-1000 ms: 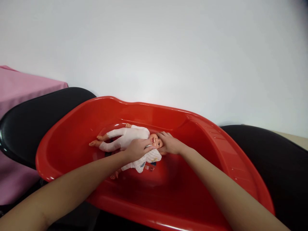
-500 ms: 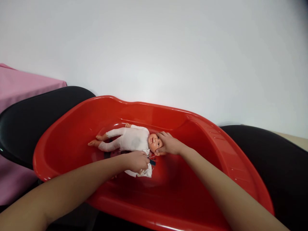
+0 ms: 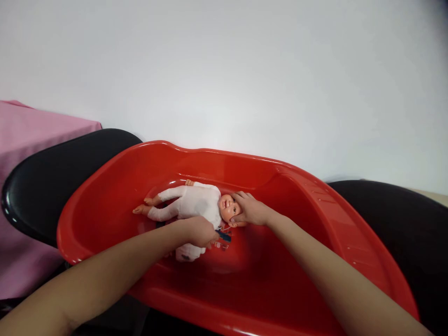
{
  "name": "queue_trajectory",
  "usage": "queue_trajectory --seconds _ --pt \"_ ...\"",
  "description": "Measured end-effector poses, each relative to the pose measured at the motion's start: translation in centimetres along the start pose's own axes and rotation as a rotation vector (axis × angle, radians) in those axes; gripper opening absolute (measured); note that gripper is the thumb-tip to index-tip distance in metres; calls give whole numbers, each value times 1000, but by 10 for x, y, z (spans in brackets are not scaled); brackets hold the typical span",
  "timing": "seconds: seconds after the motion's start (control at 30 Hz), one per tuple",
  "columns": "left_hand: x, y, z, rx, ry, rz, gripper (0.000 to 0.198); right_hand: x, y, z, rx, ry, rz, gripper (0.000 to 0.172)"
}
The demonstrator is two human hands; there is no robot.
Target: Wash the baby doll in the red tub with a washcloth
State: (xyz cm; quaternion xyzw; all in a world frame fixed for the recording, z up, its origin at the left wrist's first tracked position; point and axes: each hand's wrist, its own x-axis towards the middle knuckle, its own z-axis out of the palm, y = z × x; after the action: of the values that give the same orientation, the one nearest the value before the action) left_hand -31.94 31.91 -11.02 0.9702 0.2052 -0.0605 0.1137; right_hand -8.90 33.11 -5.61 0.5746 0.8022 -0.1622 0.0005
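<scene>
A baby doll [image 3: 199, 199] in white clothes lies on its back in the red baby bathtub [image 3: 350, 228]. Its head points right and its bare feet point left. My right hand [image 3: 250, 209] curves over the top and side of the doll's head, thumb near the cheek. At the doll's near shoulder, my left hand [image 3: 203, 232] is closed on white cloth [image 3: 189, 252], which hangs out below it. The left fingertips are mostly hidden, and my forearm covers much of the doll's near arm.
Black rounded seats [image 3: 66, 182] stand under and beside the tub, with another black surface [image 3: 378, 205] at the right. Pink cloth [image 3: 42, 123] drapes a surface at the far left. A white wall [image 3: 224, 79] rises behind the tub. A dark printed sticker [image 3: 224, 236] shows on the tub floor.
The white cloth under my left hand has shifted left and bunched, uncovering more of the sticker. My right hand stays on the doll's head. The whole view has shifted slightly.
</scene>
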Motion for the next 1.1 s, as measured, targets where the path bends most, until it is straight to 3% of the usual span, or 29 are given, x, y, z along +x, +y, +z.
queue_trajectory --seconds 0.2,0.37,0.43,0.57,0.67,0.83,1.0,1.1 --pt "-3 4 -33 259 469 -114 29 1 0 0 22 2 -10 82" --pt "-1 -10 -24 276 604 -267 37 5 5 4 36 21 -18 80" --pt "-2 -15 -15 331 544 -155 31 6 6 5 40 26 -26 81" --pt "-3 -22 4 434 353 207 30 3 2 3 37 20 -23 82" --pt "-1 -24 14 403 309 283 28 2 -1 0 25 12 -11 81" --pt "9 -16 18 317 223 214 11 7 3 4 12 18 -36 84" --pt "-2 -5 13 176 14 -86 16 9 6 7 12 19 -47 88" --pt "-19 -10 9 58 -61 -240 17 7 6 5 31 18 -46 92"
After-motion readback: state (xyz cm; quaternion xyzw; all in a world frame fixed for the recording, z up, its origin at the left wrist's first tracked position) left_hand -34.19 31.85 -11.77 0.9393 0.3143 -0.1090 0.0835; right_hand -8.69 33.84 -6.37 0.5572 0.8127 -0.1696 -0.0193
